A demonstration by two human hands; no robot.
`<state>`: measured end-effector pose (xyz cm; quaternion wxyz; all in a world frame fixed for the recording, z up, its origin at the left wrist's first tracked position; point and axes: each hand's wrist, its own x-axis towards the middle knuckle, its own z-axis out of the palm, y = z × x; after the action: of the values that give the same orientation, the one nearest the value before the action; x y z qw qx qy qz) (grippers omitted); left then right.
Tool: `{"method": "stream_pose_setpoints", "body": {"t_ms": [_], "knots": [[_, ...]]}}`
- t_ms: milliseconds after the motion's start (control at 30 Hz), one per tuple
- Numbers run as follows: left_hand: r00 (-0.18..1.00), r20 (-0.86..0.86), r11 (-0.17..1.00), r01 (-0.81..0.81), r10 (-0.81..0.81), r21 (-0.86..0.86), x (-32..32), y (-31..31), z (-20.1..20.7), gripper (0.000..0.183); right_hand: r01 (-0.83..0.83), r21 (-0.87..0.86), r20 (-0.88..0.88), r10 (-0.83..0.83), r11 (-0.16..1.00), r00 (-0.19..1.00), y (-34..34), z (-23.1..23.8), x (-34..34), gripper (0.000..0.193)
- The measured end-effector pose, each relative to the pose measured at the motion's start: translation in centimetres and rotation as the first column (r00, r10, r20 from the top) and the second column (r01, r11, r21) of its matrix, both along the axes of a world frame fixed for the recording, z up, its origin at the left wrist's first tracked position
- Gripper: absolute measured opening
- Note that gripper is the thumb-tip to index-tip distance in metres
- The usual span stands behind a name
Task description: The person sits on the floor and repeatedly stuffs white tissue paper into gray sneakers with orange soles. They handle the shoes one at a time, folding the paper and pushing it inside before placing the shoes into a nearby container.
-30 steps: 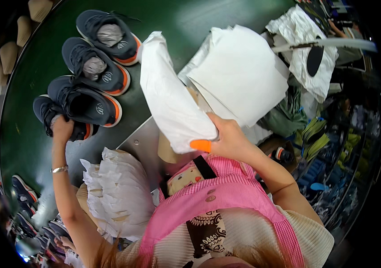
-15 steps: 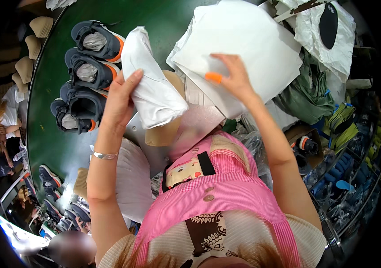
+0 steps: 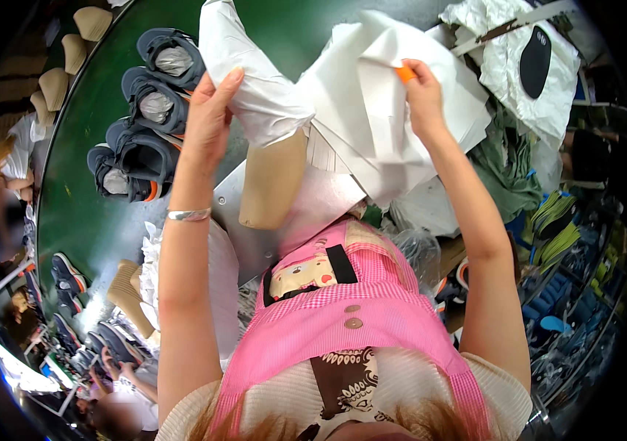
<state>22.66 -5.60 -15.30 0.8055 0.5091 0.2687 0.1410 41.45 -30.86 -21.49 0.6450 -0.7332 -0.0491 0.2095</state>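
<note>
While the left hand (image 3: 207, 121), at about half past ten from the middle of the view, holds the white paper bundle (image 3: 254, 84) between thumb and fingers, the right hand (image 3: 423, 94), at one o'clock, pinches a white sheet (image 3: 382, 99); both grips are closed, an orange cover (image 3: 405, 74) showing on a digit of the right; the sheet bends up above the paper stack (image 3: 467, 106) at two o'clock; the bundle hangs at eleven o'clock, overlapping the upper end of the tan form (image 3: 273, 184); dark shoes (image 3: 148, 140) stand on the green desk (image 3: 71, 169) at ten o'clock; the step in hand looks like taking a sheet; the next move seems to call for drawing it singly off the stack.
</note>
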Motion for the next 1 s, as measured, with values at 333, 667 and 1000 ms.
{"method": "stream_pose_setpoints", "body": {"t_ms": [333, 667, 1000], "knots": [[0.94, 0.306, 0.939, -0.043, 0.154, -0.341, 0.8, -5.1, -1.3, 0.032, -0.461, -0.01, 0.417, 0.422, 0.888, 0.805, 12.5, 17.0, -8.6, 0.027], [0.917, 0.301, 0.849, -0.07, 0.261, -0.524, -3.3, -5.7, 1.4, 0.031, -0.706, -0.411, 0.184, 0.811, 0.576, 0.555, 12.6, 13.7, -8.3, 0.07], [0.996, 0.079, 0.957, 0.004, -0.028, 0.291, -3.2, -3.1, 3.1, 0.045, -0.854, -0.248, -0.086, 0.868, 0.457, 0.489, 10.2, 11.2, -7.1, 0.066]]}}
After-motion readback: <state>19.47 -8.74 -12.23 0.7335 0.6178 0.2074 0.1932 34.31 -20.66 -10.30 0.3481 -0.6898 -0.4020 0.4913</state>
